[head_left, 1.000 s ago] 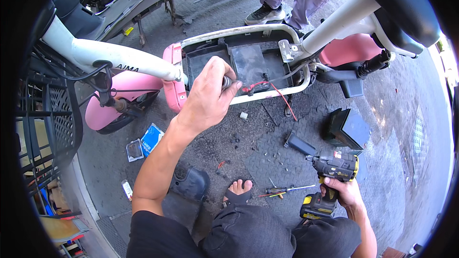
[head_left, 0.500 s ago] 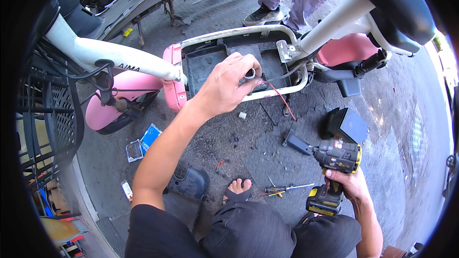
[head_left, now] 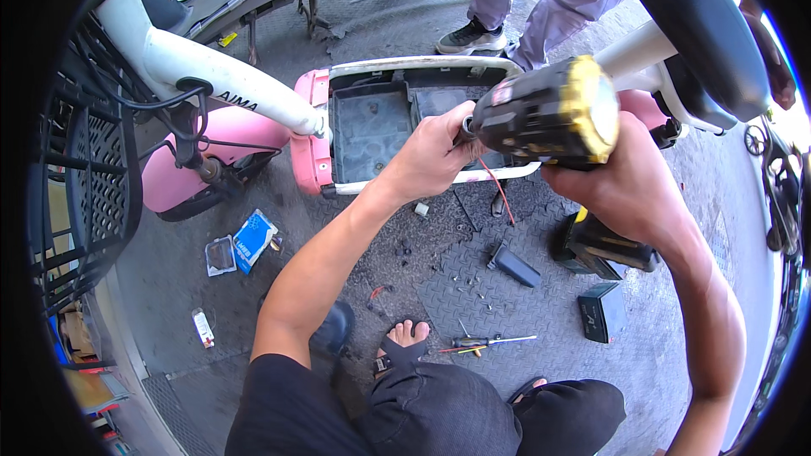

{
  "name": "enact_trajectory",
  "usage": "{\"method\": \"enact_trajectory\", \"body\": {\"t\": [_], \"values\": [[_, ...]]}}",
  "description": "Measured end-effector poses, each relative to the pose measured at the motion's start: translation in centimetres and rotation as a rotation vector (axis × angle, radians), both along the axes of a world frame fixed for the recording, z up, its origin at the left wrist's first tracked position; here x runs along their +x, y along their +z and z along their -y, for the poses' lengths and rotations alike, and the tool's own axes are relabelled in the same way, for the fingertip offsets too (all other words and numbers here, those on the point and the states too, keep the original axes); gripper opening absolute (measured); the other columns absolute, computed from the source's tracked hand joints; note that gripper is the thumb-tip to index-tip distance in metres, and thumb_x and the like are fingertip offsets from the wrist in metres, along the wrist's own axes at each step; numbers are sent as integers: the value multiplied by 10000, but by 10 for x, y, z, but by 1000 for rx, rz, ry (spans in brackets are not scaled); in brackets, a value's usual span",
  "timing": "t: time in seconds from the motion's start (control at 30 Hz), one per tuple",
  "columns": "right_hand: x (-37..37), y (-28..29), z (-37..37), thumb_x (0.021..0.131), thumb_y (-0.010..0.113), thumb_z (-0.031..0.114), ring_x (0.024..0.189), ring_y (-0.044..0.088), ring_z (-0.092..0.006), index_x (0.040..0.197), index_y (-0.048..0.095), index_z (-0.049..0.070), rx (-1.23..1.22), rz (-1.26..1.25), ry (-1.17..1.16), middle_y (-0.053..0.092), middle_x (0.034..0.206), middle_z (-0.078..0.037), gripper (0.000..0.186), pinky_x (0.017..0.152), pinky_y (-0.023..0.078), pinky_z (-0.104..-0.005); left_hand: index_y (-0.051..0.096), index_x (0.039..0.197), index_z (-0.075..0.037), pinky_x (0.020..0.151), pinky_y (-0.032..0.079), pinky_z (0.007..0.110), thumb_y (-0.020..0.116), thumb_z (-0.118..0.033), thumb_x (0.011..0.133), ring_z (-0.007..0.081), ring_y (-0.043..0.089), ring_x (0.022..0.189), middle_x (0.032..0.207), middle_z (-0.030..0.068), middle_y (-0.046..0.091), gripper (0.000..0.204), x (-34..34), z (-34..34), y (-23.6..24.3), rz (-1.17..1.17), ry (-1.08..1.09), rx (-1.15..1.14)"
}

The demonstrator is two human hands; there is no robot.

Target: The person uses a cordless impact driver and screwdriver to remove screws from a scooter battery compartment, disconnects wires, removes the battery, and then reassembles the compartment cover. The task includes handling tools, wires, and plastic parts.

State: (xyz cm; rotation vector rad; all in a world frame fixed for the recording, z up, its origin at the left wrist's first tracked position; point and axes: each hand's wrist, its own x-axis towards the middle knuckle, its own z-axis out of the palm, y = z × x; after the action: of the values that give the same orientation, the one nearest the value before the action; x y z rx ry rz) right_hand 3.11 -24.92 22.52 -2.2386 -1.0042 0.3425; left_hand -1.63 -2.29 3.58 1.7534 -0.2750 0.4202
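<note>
My right hand (head_left: 625,181) grips a black and yellow cordless drill (head_left: 541,114), holding it level over the right part of the scooter's frame tray (head_left: 372,131). Closed at the drill's nose, my left hand (head_left: 435,152) pinches a small round metal socket (head_left: 467,127). Whether the socket is seated on the drill cannot be made out. A thin red wire (head_left: 498,186) hangs over the tray's near rim, just below these fingers. The tray is dark inside with a white rim, and a pink piece (head_left: 311,135) caps its left end.
Around my feet lie a screwdriver (head_left: 498,340), a black plastic piece (head_left: 515,265), a blue packet (head_left: 253,239) and small loose parts. Dark boxes (head_left: 601,311) sit at the right. Another person's legs (head_left: 498,0) stand beyond the tray. A black basket (head_left: 93,177) borders the left.
My right hand has raised the drill from beside my knee to the tray, bringing its nose to the socket in my left hand. The view has shifted slightly.
</note>
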Motion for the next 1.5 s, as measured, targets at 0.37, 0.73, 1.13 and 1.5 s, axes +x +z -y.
{"method": "enact_trajectory", "body": {"t": [0.37,0.73,1.13,1.5], "values": [[24,35,-34,833,788,86,885,778,-427,1082,742,-105,-299,164,141,753,930,-318,317,847,607,-472,739,1183,4,779,533,314,775,-202,1095,90,561,841,910,-3,698,227,4,4,3,-13,6,-112],[4,34,-49,858,788,114,843,795,-402,1069,757,-124,-401,287,106,754,901,-307,320,792,620,-471,651,1286,-15,829,507,322,749,-198,1105,104,541,926,1038,-7,659,275,3,-8,-5,-26,-56,-105],[6,27,-44,867,800,146,874,794,-413,1093,777,-108,-478,164,43,771,920,-299,341,820,631,-451,708,1282,-15,745,504,287,768,-274,1100,65,557,864,986,-27,691,322,12,-9,-13,-53,-84,-39],[-20,12,31,807,844,86,984,763,-217,1313,737,13,-133,90,-219,805,1151,-101,522,920,612,-391,436,1492,-17,879,610,377,792,-25,1002,191,758,1044,1089,167,783,606,3,31,38,-68,-103,15]]}}
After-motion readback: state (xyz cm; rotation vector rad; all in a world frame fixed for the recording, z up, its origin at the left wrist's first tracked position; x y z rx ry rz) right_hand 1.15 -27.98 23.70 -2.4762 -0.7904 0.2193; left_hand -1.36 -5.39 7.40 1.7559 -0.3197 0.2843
